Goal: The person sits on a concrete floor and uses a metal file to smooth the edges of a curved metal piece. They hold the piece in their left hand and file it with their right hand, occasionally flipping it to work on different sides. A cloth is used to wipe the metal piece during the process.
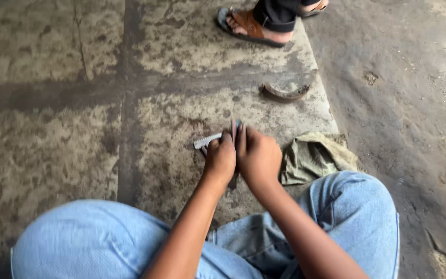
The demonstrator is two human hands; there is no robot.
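Over stained concrete floor [52, 144], both hands [241, 155] press together, clamped on a thin metal strip [208, 140] between them.

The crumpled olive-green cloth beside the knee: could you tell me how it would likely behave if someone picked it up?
The crumpled olive-green cloth lies in soft folds, so it would probably sag limply rather than hold shape. It looks thin, hence likely light. Resting flat on the stained concrete floor, it should neither roll nor tip, and would probably drag and bunch if pushed.

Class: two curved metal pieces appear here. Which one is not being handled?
The rusty curved piece lying alone on the floor near the sandalled foot; the other piece stands between both hands.
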